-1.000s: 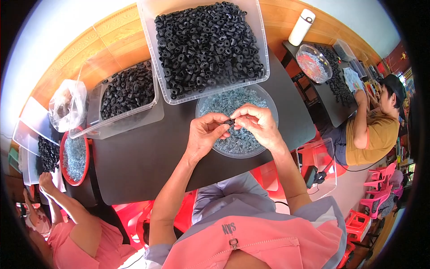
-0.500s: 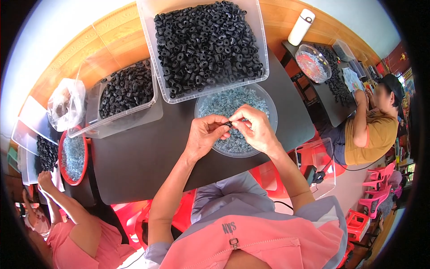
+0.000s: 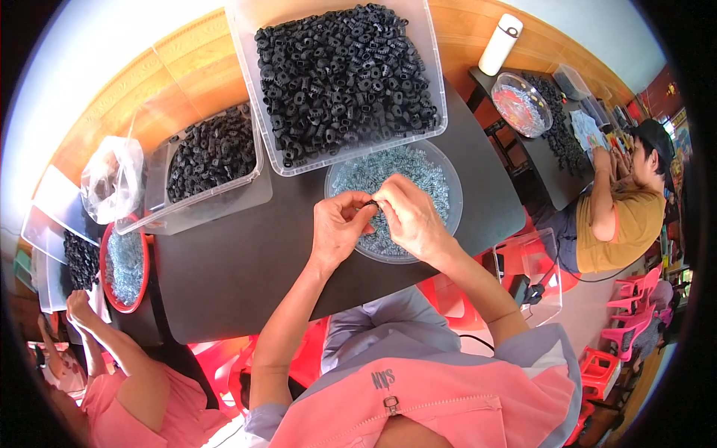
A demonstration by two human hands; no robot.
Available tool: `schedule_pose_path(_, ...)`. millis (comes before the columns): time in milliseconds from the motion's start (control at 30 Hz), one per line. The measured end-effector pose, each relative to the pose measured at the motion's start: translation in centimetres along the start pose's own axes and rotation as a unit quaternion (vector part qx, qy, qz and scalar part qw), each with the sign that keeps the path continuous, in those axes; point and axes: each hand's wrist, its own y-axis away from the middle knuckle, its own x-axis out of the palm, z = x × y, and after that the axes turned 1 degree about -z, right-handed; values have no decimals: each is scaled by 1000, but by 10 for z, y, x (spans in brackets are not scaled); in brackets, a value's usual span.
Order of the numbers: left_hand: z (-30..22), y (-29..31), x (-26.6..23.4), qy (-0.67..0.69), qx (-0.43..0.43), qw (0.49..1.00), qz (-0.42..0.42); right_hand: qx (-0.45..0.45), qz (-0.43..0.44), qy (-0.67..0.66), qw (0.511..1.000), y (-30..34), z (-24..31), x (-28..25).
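Observation:
Over a round clear tub (image 3: 457,196) of small bluish, see-through coil-like pieces (image 3: 396,160), my two hands meet at the fingertips. My left hand (image 3: 334,230) pinches a small black plastic part (image 3: 370,203) between thumb and fingers. My right hand (image 3: 412,224) is closed too, its fingertips pressed to the same part from the right. Most of the part is hidden by the fingers, and I cannot make out whether a clear piece is with it. Just behind the tub, a large clear bin (image 3: 441,89) holds a heap of similar black parts (image 3: 343,82).
A lower clear box (image 3: 258,166) of black parts stands left on the dark table (image 3: 231,269). Beyond it are a plastic bag (image 3: 112,175) and a red-rimmed basin (image 3: 144,291). Co-workers sit at left (image 3: 142,396) and right (image 3: 620,216). A white bottle (image 3: 500,45) stands far right.
My joined fingertips have shifted slightly left. The right hand has turned, its fingers now more closed over the black part. The bins stay where they were.

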Motion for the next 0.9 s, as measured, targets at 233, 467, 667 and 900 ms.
schedule_pose_path(233, -7, 2, 1, -36, -20, 998, -45, 28, -33, 6, 999, 5, 18, 7)
schedule_pose_path(467, 3, 0, -3, -111, -12, 992, -58, 13, -38, 46, 998, 8, 16, 16)
schedule_pose_path(667, 17, -3, -6, -65, 19, 996, -63, 14, -58, 65, 996, 6, 19, 21)
schedule_pose_path(900, 18, -3, -7, -62, 25, 996, -62, -12, -48, 82, 995, 11, 17, 25)
